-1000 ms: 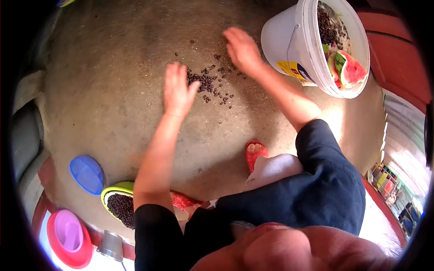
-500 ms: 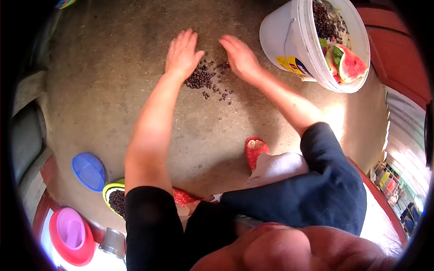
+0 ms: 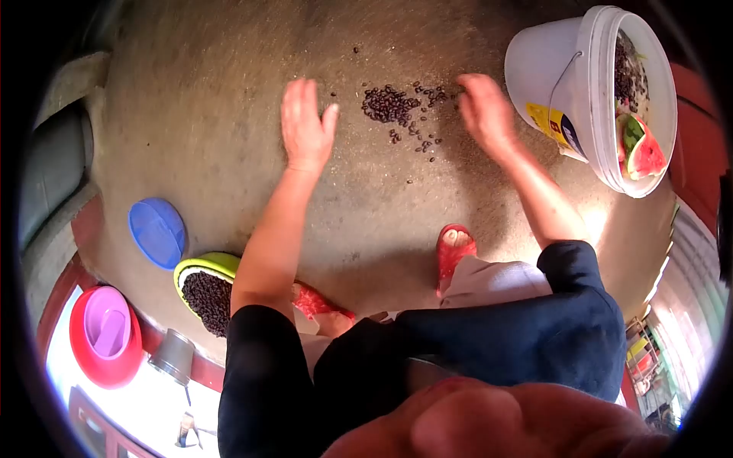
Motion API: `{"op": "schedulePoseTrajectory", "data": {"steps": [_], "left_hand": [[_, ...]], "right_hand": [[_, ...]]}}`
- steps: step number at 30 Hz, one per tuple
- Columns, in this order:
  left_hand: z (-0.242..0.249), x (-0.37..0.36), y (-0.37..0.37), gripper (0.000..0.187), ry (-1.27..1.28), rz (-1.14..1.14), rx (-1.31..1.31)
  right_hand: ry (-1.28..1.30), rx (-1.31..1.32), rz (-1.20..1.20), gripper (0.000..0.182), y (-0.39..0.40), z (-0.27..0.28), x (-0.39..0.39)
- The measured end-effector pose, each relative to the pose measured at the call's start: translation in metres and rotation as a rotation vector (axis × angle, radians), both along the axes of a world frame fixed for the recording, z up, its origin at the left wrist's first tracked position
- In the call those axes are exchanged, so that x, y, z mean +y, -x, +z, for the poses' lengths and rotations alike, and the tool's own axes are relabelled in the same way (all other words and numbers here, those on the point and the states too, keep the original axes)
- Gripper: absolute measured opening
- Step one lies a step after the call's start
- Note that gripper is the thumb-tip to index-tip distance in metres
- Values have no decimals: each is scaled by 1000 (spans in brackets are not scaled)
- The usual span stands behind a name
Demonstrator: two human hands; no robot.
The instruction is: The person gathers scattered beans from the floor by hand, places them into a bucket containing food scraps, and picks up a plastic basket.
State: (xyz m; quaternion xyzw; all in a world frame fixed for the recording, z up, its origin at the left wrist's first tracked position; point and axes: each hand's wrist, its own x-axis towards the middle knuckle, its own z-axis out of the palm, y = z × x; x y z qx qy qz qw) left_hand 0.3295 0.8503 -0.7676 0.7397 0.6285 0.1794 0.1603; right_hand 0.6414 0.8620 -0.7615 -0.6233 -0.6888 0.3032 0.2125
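Dark beans (image 3: 389,105) lie in a small loose pile on the concrete floor (image 3: 351,206), with stray ones around it. To the left of the pile, my left hand (image 3: 307,130) is stretched out with its thumb apart, holding nothing. My right hand (image 3: 486,114) is on the other side, fingers extended and slightly blurred, near the scattered beans at the pile's right edge. Both hands are apart from the main heap. A yellow-green basin (image 3: 221,262) full of dark beans (image 3: 206,299) stands beside my left forearm.
A white bucket (image 3: 546,65) at the upper right holds dark beans and watermelon pieces (image 3: 645,155). A blue plastic item (image 3: 156,233) lies left of the basin. Red and pink basins (image 3: 107,324) and a metal pot (image 3: 173,356) are at the lower left. My feet in red sandals (image 3: 456,252) are below.
My hands have moved farther apart and away from the pile, the left one clearly to its left. The view has shifted, showing more of the basin of beans.
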Motion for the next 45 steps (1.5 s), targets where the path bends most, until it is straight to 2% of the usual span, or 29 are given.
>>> {"op": "schedulePoseTrajectory", "data": {"steps": [1,2,3,5,7,8,9,10,11,13,15,17,19,21,22,25,26,27,29,32,33,35,37,39,41,43,45], "left_hand": [[-3,-1,2,58,11,134,-32],[-6,-6,0,58,9,134,-43],[-6,-13,-8,59,22,66,10],[-11,-23,-33,61,43,-24,23],[-14,-25,-55,63,33,32,84],[-14,-29,-69,65,69,-27,118],[-13,-35,-81,64,60,-103,84],[-5,-40,-87,62,89,-155,-22],[2,-44,-90,60,118,-207,-129],[9,-38,-83,55,70,-238,-158],[17,-17,-62,51,15,-225,-76],[15,18,-52,51,-51,-123,-32],[7,51,-50,54,-71,-93,-3],[-7,64,-57,55,-32,-119,70],[-12,65,-60,56,8,-145,142],[-13,36,-70,59,19,-229,98],[-10,20,-74,58,57,-287,70],[-6,4,-76,58,94,-334,41],[2,-23,-72,56,83,-398,-104],[16,-43,-65,58,71,-468,-116],[27,-41,-63,59,56,-420,-144],[32,-39,-57,61,36,-372,-165],[31,-37,-51,60,182,-312,-158],[30,-31,-54,61,155,-325,-86],[27,-25,-61,62,220,-231,-14],[25,-22,-71,61,224,-223,5],[27,-19,-84,58,401,-99,42]], "right_hand": [[-68,-180,70,25,-8,25,7],[-68,-210,27,21,-14,25,7],[-65,-231,20,21,-20,23,5],[93,-486,76,21,-37,11,0],[54,-387,27,21,-33,3,-6],[64,-308,16,21,-25,2,-7],[203,-246,29,21,-8,13,-9],[226,-202,38,21,7,8,-13],[-22,-184,167,22,14,-5,-14],[-41,72,223,23,28,18,-10],[-203,89,204,24,32,25,-1],[-60,-83,188,27,33,27,19],[-320,-145,197,30,46,14,46],[-359,-154,280,32,66,-3,75],[-398,-163,363,33,74,-7,83],[-365,-273,430,39,86,-10,79],[-297,-166,527,37,82,-8,71],[-383,-121,560,35,80,-16,54],[-297,-39,635,36,63,-1,25],[-250,-66,447,46,32,18,11],[-139,-72,343,48,20,24,13],[245,-186,209,51,5,38,21],[277,-160,189,54,4,24,17],[313,-138,166,57,6,17,16],[157,-211,428,57,24,19,19],[179,-213,421,54,42,24,21],[236,-227,533,31,58,30,24]]}}
